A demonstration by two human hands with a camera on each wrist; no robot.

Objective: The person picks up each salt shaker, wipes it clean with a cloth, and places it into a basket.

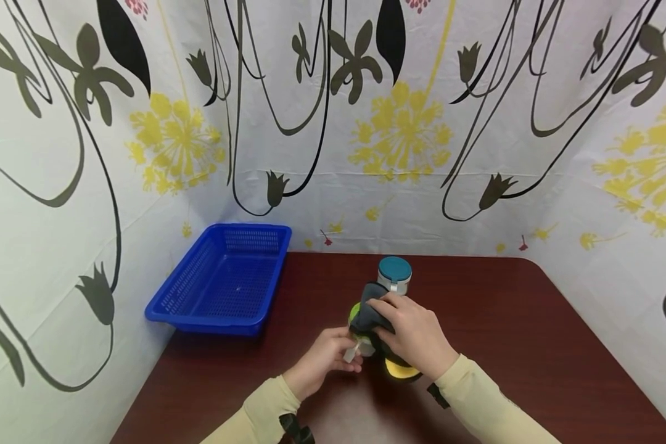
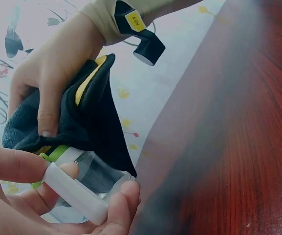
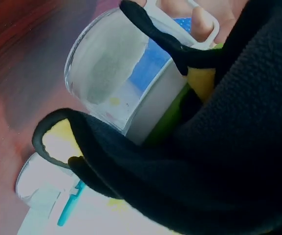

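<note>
A white printed sheet (image 1: 316, 148), patterned with yellow flower heads and dark stems, hangs behind the far edge of the counter (image 1: 510, 345), which is dark red-brown. At the counter's far left corner sits a blue basket (image 1: 211, 321) with perforated walls, its floor visible from above. Cream sleeves (image 1: 491, 398) reach in from the near edge.

The person's right grip (image 1: 413, 333) is closed on a dark cloth (image 1: 372, 314), thumb pressed into the folds, yellow lining showing along the border. The left grip (image 1: 330, 357) is curled around the handle side of a clear jar (image 3: 106, 68). This jar is held tilted over the middle of the counter, to the right of the basket, with the cloth draped over its green end (image 2: 57, 152). Blue shows through its transparent wall; whether anything lies inside cannot be told. Near the middle of the far edge, just beyond the cloth, stands a teal-lidded jar (image 1: 395, 285), its contents unclear. Smallest are the clear jar's white handle (image 2: 77, 195), between the left fingers, and the other jar's teal clip (image 3: 71, 203).
</note>
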